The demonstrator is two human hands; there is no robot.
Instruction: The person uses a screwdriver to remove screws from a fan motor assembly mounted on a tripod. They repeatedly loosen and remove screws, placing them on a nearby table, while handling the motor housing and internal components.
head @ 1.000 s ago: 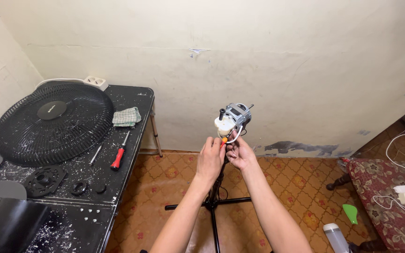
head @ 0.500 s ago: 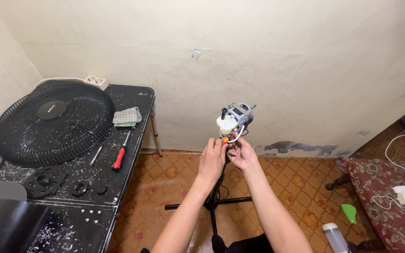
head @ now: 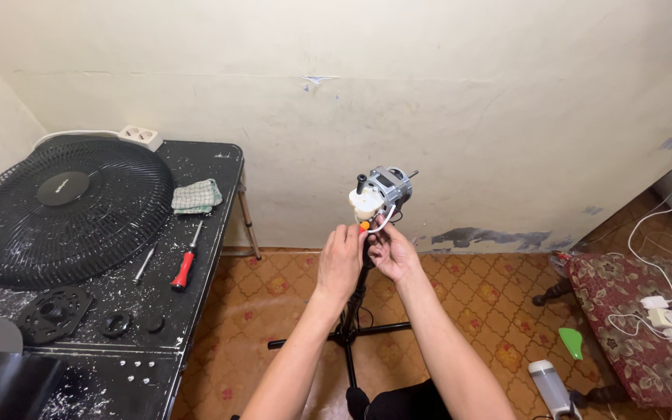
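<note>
A bare grey fan motor (head: 386,189) with a white gear housing sits on top of a black stand pole (head: 355,303) with cross feet on the floor. My left hand (head: 341,259) and my right hand (head: 391,250) meet just below the motor. Both pinch at its wires: a white wire loop and a small orange connector (head: 365,226) show between the fingertips. The neck of the stand is hidden behind my hands.
A black paint-speckled table (head: 196,299) at left holds a black fan grille (head: 64,210), a red-handled screwdriver (head: 185,266), a thin metal tool, a checked cloth (head: 196,196), black plastic rings, small screws and a white power strip (head: 140,136). A patterned cushion with cables lies at right.
The view has shifted slightly. Both hands stay at the wires under the motor, with only small finger movements.
</note>
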